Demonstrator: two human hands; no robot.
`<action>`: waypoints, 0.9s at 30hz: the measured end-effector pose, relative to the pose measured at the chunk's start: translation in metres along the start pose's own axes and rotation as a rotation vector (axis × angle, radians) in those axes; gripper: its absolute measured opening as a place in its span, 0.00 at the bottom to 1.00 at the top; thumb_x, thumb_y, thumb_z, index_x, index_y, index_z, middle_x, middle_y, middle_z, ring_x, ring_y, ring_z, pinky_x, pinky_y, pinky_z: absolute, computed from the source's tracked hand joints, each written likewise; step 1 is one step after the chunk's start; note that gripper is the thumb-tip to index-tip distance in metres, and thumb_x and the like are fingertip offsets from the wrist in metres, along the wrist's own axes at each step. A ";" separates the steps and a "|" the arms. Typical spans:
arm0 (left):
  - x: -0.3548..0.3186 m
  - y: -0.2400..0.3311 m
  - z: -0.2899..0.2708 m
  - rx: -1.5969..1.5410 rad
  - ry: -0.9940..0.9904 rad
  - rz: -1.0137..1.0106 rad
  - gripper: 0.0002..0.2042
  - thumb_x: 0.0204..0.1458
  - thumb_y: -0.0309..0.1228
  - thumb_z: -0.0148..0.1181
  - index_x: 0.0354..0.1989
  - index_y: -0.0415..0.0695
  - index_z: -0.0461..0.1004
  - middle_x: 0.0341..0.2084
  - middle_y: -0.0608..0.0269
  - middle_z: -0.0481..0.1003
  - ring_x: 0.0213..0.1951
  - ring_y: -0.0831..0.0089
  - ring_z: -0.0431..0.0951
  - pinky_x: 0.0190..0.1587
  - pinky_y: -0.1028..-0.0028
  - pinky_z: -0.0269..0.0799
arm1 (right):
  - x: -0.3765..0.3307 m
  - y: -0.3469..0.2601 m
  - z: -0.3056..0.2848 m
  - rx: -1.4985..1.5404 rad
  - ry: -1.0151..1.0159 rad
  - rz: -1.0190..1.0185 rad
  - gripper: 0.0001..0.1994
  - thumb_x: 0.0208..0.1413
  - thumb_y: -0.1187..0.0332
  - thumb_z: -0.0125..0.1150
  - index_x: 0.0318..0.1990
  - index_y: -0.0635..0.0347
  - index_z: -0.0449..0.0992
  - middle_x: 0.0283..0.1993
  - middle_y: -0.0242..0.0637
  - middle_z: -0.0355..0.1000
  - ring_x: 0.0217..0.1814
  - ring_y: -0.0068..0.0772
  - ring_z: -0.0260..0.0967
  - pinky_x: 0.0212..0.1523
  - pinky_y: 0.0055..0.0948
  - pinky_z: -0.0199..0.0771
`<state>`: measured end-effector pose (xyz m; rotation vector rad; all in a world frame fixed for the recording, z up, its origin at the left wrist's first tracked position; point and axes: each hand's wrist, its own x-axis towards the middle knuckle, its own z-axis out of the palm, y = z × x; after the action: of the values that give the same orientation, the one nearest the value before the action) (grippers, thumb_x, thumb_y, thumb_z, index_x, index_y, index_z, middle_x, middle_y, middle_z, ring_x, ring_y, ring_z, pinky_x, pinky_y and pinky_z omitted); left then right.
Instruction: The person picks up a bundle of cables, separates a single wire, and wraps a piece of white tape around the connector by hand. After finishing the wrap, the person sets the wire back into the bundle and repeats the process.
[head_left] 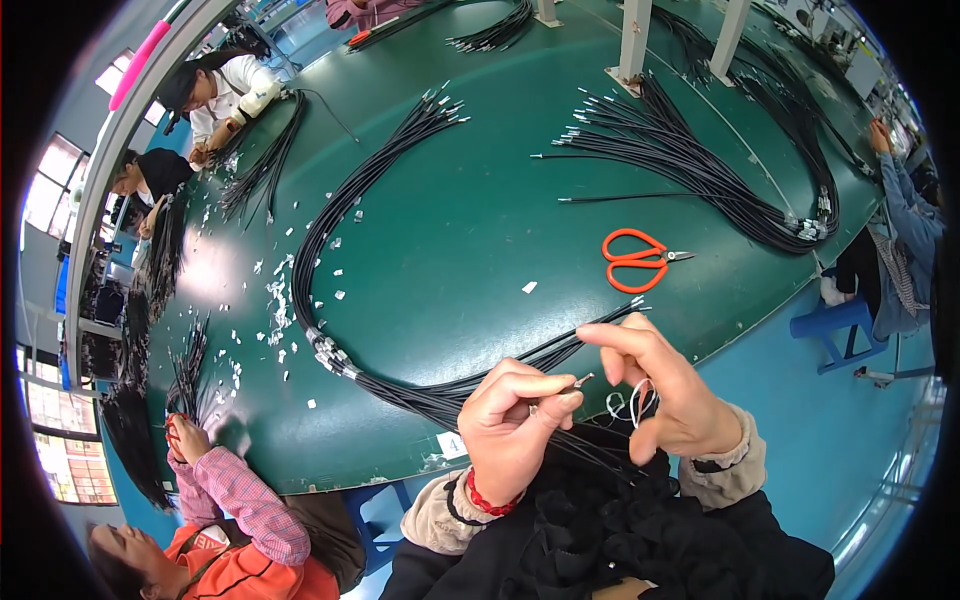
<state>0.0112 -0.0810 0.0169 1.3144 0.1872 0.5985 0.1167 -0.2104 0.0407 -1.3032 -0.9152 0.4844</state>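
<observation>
Holding one black cable end up in front of us, we pinch it in our left hand [510, 425], thumb and forefinger closed tight just behind its small metal tip [583, 380], which pokes out toward the right. Our right hand [668, 395] sits just beside it, forefinger stretched over the tip and the other fingers curled narrow around a thin white tie [632, 402] that loops below the knuckles. Whether the forefinger actually touches the tip we cannot tell.

The cable belongs to the long black bundle [400, 385] that curves over the green table [470, 220] and comes down off the near edge toward our lap, so the work sits above the table edge, close to our chest. To do this well, we judge that the left pinch should stay close to the tip so the end cannot wobble, and the right fingers should keep the white tie taut rather than slack. We would also keep the spare wires running below our hands apart from the one being handled, since they lie close together and could tangle.

The orange scissors [635, 260] lie on the table beyond our hands, well apart from them. White scraps [280, 300] litter the left of the table, and another person's hand [190, 437] works at the near left edge
</observation>
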 end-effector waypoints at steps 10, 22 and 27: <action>0.002 -0.001 0.003 0.009 0.003 0.016 0.08 0.43 0.13 0.60 0.33 0.33 0.74 0.28 0.59 0.69 0.23 0.77 0.73 0.23 0.82 0.70 | 0.004 0.008 0.000 -0.342 0.215 -0.199 0.08 0.36 0.75 0.67 0.27 0.62 0.77 0.22 0.33 0.68 0.22 0.22 0.62 0.22 0.21 0.58; 0.005 0.002 0.006 0.137 -0.015 0.056 0.09 0.42 0.13 0.60 0.34 0.34 0.74 0.29 0.58 0.70 0.26 0.77 0.73 0.25 0.82 0.72 | 0.006 0.012 -0.002 -0.354 0.192 -0.376 0.11 0.30 0.71 0.73 0.22 0.59 0.76 0.20 0.31 0.69 0.19 0.24 0.67 0.18 0.21 0.64; 0.008 0.000 0.010 0.216 0.022 0.130 0.08 0.40 0.14 0.62 0.31 0.35 0.75 0.28 0.59 0.71 0.28 0.75 0.73 0.28 0.81 0.70 | 0.009 0.013 -0.004 -0.358 0.168 -0.374 0.12 0.28 0.69 0.75 0.20 0.58 0.75 0.19 0.30 0.68 0.19 0.23 0.66 0.18 0.20 0.63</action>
<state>0.0220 -0.0857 0.0213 1.5378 0.1893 0.7176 0.1277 -0.2029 0.0307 -1.4245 -1.1058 -0.0847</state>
